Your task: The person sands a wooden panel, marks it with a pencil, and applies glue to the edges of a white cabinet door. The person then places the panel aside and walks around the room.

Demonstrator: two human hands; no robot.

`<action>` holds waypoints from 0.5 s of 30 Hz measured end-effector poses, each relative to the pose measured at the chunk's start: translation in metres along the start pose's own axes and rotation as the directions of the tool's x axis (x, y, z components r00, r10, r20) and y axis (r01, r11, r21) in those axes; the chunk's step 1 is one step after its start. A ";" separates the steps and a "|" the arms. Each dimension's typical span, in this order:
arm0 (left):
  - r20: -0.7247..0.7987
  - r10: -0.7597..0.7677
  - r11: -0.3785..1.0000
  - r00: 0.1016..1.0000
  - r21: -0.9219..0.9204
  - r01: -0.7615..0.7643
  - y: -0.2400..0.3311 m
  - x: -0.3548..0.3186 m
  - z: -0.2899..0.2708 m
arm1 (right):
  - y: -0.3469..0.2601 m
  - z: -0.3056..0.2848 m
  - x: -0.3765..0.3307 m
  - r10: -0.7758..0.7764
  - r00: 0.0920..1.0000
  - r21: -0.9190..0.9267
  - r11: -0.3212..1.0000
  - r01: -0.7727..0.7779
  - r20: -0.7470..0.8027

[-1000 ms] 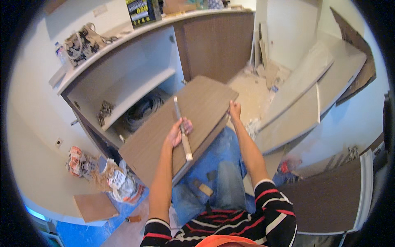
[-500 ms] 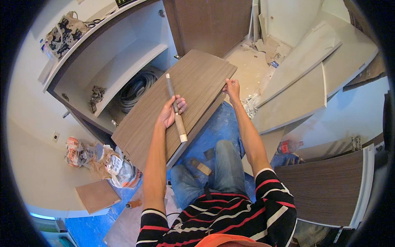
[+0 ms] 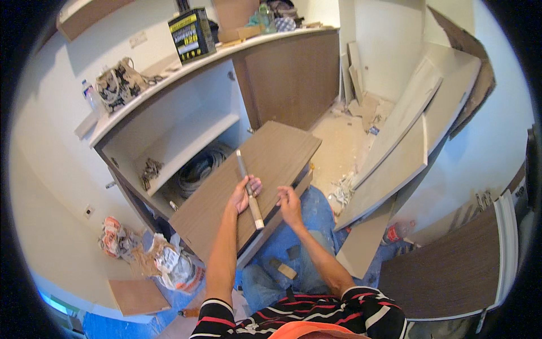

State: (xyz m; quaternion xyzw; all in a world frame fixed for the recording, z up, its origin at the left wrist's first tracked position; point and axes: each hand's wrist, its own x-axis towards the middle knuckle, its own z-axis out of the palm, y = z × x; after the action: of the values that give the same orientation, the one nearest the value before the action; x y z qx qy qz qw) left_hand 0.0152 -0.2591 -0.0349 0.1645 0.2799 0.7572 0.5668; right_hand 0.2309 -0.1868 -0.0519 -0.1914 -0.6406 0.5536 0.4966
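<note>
A brown wood-grain panel (image 3: pixel 226 195) lies flat in front of me, resting over my blue-clad knees. My left hand (image 3: pixel 245 193) grips a long tool (image 3: pixel 249 189) with a pale wooden handle and a grey metal blade that points away across the panel. My right hand (image 3: pixel 289 204) rests on the panel's near right edge, fingers curled over it, holding no tool.
An open white cabinet (image 3: pixel 186 138) with a shelf and coiled cable stands behind the panel. A countertop (image 3: pixel 226 53) carries a yellow-black box and bags. Pale boards (image 3: pixel 406 147) lean against the right wall. Crumpled bags (image 3: pixel 164 260) lie at the lower left. A dark panel (image 3: pixel 451 271) stands at the right.
My right hand has slid back along the panel's edge toward me. The view has tilted up, showing more countertop. My left hand still holds the tool.
</note>
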 end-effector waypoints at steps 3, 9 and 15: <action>-0.078 0.053 0.998 0.995 0.050 -0.050 -0.002 -0.004 0.013 | -0.028 0.005 -0.002 -0.064 0.990 -0.208 0.974 0.090 0.125; -0.059 0.122 0.875 0.991 0.477 -0.079 -0.043 0.004 0.083 | -0.049 -0.006 0.011 -0.017 0.959 -0.116 0.992 0.052 0.282; 0.172 0.206 0.457 0.963 0.853 -0.250 -0.094 0.014 0.138 | -0.034 -0.042 0.023 -0.040 0.991 -0.010 0.999 0.042 0.125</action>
State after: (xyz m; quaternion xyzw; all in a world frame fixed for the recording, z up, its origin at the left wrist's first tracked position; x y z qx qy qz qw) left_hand 0.1611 -0.1942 0.0162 0.4795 0.5858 0.5774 0.3057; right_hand 0.2673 -0.1573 -0.0166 -0.1466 -0.6775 0.5500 0.4658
